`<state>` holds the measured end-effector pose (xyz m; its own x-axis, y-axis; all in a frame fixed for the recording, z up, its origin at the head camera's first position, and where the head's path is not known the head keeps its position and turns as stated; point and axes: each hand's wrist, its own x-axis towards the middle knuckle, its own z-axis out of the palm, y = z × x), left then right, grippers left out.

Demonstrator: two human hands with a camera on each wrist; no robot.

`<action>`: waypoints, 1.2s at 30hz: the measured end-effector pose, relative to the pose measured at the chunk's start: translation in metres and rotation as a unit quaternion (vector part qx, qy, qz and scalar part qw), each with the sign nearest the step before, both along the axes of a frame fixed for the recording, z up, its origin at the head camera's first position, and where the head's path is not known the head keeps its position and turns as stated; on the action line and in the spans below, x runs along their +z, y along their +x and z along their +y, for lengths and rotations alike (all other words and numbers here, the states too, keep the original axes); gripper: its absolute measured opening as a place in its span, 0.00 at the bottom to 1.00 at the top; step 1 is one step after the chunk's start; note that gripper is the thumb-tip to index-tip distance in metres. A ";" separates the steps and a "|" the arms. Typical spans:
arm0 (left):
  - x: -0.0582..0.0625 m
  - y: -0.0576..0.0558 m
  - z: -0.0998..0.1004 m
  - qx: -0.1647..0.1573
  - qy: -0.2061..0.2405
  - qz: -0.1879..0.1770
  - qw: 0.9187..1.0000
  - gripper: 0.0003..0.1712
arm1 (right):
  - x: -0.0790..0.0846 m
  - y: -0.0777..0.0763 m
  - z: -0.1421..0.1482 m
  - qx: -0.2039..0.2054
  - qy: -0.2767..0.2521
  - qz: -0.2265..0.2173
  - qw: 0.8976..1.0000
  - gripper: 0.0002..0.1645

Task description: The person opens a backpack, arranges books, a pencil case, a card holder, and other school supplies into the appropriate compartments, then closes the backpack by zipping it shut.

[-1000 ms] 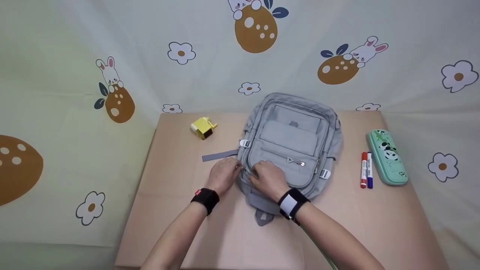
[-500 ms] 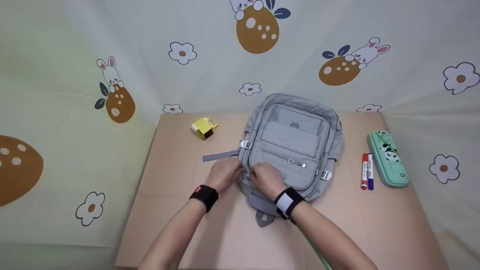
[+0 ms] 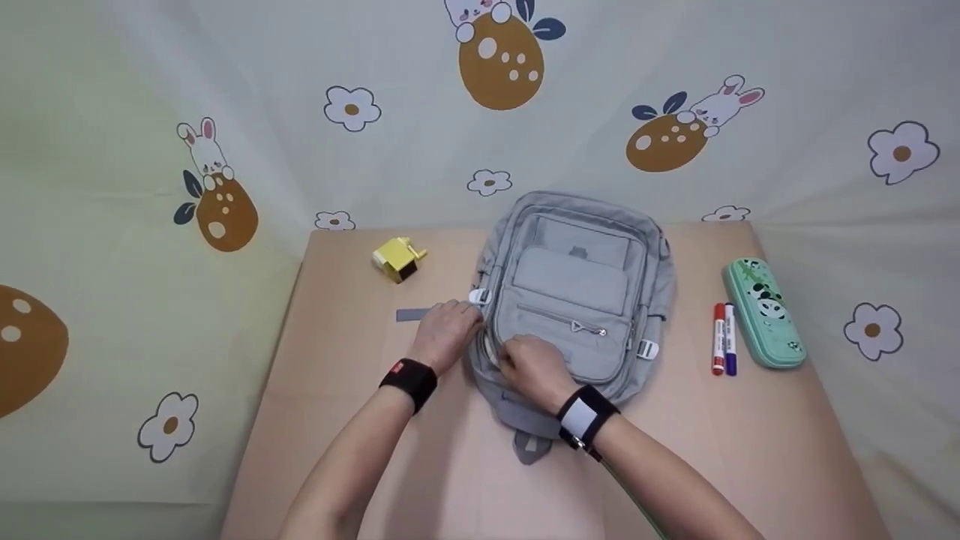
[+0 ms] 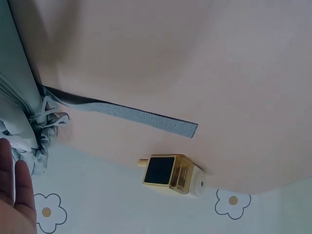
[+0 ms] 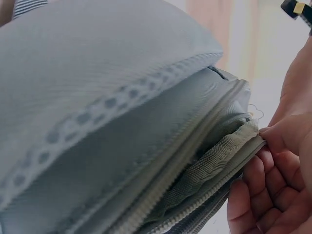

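A grey backpack (image 3: 571, 285) lies front side up on the table in the head view. My left hand (image 3: 448, 334) is at its left side; in the right wrist view that hand (image 5: 280, 180) pinches the fabric edge beside an opened zipper (image 5: 195, 207), thumb on top. The two rows of zipper teeth stand apart there. My right hand (image 3: 536, 367) has its fingers curled at the lower left edge of the front pocket and grips the backpack, its fingertips hidden. A grey strap (image 4: 146, 119) sticks out from the bag's left side.
A yellow crank pencil sharpener (image 3: 396, 259) stands back left. To the right lie a red marker (image 3: 718, 339), a blue-capped marker (image 3: 730, 339) and a green panda pencil case (image 3: 765, 313). A patterned cloth (image 3: 405, 150) hangs behind the table (image 3: 322, 450).
My left hand has shifted slightly up along the bag's edge, away from the right hand, which has lowered a little. The gap between the hands is wider. The whole head view has shifted slightly.
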<state>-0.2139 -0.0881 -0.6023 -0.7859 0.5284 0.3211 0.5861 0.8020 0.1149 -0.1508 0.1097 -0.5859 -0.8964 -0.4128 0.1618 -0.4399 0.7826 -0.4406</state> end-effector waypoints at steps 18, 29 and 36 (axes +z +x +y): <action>0.007 -0.004 0.000 0.019 -0.029 -0.028 0.999 0.06 | 0.002 -0.007 -0.007 -0.040 -0.015 -0.033 0.999 0.06; 0.005 -0.003 0.007 -0.004 -0.015 -0.029 0.999 0.07 | -0.007 -0.025 -0.027 -0.071 0.077 -0.005 0.995 0.18; 0.010 -0.011 0.007 0.003 -0.044 -0.018 0.999 0.08 | -0.007 -0.026 -0.022 -0.068 0.003 -0.059 0.996 0.15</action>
